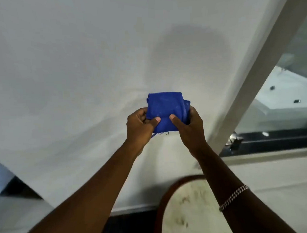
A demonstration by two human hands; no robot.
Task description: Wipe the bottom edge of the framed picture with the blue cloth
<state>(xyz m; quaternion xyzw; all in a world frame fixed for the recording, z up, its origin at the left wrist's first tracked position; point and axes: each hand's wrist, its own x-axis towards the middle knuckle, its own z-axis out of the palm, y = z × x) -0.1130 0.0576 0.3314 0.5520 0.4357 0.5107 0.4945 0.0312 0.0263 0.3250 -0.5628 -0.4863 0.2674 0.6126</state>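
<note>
Folding the blue cloth (165,111), left hand (139,124) and right hand (189,127) both pinch it closed; no frame visible, wiping not begun.

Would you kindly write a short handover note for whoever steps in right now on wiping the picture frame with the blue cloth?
Left hand: gripping the left side of the folded blue cloth, thumb on top.
Right hand: gripping the cloth's right side, thumb on top.
Cloth is held up in front of a plain white wall; a round marble-topped table is below right.
The framed picture is not in view.
Done: cloth in hand, folded.
Left: find the frame and wipe its bottom edge.
</note>
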